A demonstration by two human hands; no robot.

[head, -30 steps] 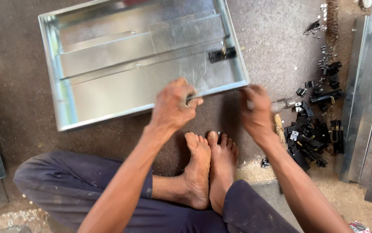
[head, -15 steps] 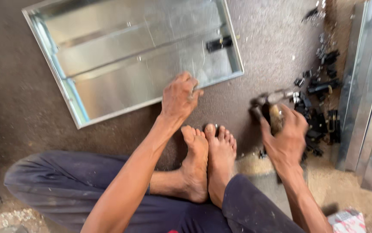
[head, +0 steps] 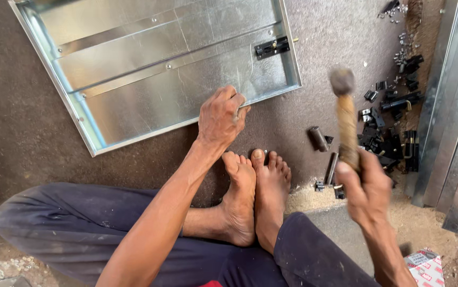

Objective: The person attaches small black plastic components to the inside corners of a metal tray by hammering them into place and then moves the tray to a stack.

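A shallow galvanised metal tray (head: 149, 74) lies on the dark floor (head: 16, 133), a black latch (head: 271, 47) near its right edge. The left hand (head: 221, 119) pinches the tray's near rim, fingers curled tight; the right hand (head: 366, 188) grips a wooden-handled hammer (head: 345, 114), head raised, beside scattered black fittings (head: 393, 122) at the floor's right edge

A dark, speckled floor (head: 22, 133) carries everything. A shallow galvanized metal tray (head: 154, 79) lies flat on it at upper left, with a small black latch (head: 271, 47) near its right edge. To the right, a heap of small black metal fittings (head: 393, 122) is scattered on the floor, with loose screws (head: 401, 50) above them. A short dark cylinder (head: 318, 138) lies apart from the heap. Pale sawdust (head: 308, 199) covers the floor lower right. Long metal frames (head: 452, 117) lie along the right edge.
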